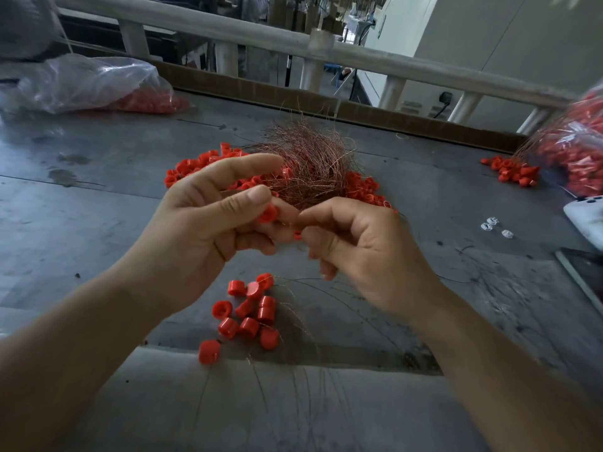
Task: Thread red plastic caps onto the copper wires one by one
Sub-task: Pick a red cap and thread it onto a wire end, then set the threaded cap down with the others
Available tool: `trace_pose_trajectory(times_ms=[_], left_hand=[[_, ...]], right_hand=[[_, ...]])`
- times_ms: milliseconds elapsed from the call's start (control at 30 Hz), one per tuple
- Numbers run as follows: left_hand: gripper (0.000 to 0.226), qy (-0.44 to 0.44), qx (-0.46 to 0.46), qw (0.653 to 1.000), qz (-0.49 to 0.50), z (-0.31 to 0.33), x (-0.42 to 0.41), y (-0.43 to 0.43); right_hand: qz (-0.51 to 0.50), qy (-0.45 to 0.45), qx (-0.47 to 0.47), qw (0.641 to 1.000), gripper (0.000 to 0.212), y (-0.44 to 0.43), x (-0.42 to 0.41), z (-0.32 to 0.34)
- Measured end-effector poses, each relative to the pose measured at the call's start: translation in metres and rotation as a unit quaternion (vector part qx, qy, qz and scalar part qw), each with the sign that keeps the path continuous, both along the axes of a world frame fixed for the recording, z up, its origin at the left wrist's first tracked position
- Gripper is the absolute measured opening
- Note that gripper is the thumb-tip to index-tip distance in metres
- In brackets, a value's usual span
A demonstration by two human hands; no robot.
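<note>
My left grip (208, 230) pinches a red cap (268, 214); my right grip (359, 252) curls tight, its hold unclear. Scuffed grey bench (98, 223), pale railing (228, 26) behind.

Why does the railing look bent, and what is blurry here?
Head view: the wide lens bows the railing; the bag of red caps at the right edge is blurred; the clear plastic bag at left catches glare; the near red caps look sharp.
</note>
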State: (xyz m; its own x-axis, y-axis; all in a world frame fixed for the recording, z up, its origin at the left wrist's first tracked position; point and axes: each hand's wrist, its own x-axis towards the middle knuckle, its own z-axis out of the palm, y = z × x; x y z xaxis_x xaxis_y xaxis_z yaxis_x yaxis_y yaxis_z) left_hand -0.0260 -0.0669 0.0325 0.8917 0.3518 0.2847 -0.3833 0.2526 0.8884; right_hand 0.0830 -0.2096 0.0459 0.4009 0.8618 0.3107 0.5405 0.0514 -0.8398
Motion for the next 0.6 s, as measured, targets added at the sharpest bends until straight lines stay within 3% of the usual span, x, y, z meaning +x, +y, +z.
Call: trace_pose_trajectory(times_ms=[133, 267, 600], left_hand=[[0.035, 0.016, -0.016, 1.000, 0.022, 0.002, -0.001, 0.003], [0.020, 0.018, 0.026, 0.999, 0.030, 0.003, -0.003, 0.003], [0.022, 0.129, 0.128, 0.977, 0.106, 0.003, -0.002, 0.006]], right_hand=[[-0.046, -0.030, 0.022, 0.998, 0.013, -0.003, 0.003, 0.004], [-0.065, -0.025, 0.024, 0.997, 0.014, -0.003, 0.005, 0.006], [-0.077, -0.014, -0.029, 0.997, 0.013, -0.006, 0.017, 0.009]])
